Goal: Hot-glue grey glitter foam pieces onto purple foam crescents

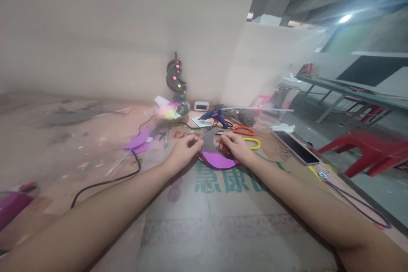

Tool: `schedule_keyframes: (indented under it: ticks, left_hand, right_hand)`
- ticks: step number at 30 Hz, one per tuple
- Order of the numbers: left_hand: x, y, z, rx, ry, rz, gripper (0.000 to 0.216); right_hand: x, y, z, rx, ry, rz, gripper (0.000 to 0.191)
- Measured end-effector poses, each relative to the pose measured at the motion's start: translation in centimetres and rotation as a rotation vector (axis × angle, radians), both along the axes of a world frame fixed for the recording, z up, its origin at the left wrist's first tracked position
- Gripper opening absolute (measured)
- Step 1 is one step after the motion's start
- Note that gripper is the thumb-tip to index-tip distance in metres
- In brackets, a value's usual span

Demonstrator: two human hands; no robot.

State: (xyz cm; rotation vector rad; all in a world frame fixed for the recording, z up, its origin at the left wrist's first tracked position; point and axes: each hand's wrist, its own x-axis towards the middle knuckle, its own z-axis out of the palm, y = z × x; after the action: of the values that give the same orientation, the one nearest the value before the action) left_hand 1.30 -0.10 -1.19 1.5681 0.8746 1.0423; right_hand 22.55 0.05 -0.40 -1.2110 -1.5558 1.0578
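Observation:
Between my hands is a crescent-shaped piece (219, 160), bright purple along its lower part and covered in grey, yarn-like material at its upper left. My left hand (186, 151) pinches its left edge between thumb and fingers. On the other side, my right hand (234, 146) is closed at the crescent's right end; whatever its curled fingers grip is too small to make out. Just beyond lie a blue glue gun (215, 115) with a clear glue stick in its back, orange-handled scissors (244, 130) and a yellow scissor handle (255, 143), partly behind my right hand.
A finished-looking dark crescent with coloured beads (175, 77) stands behind a metal bowl (183, 112). Nearby are a small white clock (201, 106), grey yarn (247, 118), a clear jug (280, 97) and a phone (296, 148). Purple scraps (138, 142) and a black cord (105, 182) lie left.

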Motion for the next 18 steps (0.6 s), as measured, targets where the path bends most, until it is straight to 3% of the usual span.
schedule_keyframes:
  ticks: [4, 7, 12, 18]
  left_hand:
    - [0.2, -0.6, 0.8, -0.01, 0.014, 0.005, 0.024]
    - [0.2, -0.9, 1.0, 0.01, 0.006, 0.009, 0.024]
    - [0.2, -0.8, 0.7, 0.033, -0.004, -0.006, 0.025]
    - [0.4, -0.5, 0.5, 0.052, 0.041, -0.026, 0.026]
  right_hand:
    - [0.2, -0.8, 1.0, 0.038, -0.092, 0.116, 0.049]
    - [-0.1, -1.4, 1.4, 0.1, -0.27, 0.158, 0.04]
    - [-1.3, -1.9, 1.0, 0.203, -0.421, 0.101, 0.023]
    - [-1.8, -2.0, 0.2, 0.216, -0.426, 0.049, 0.019]
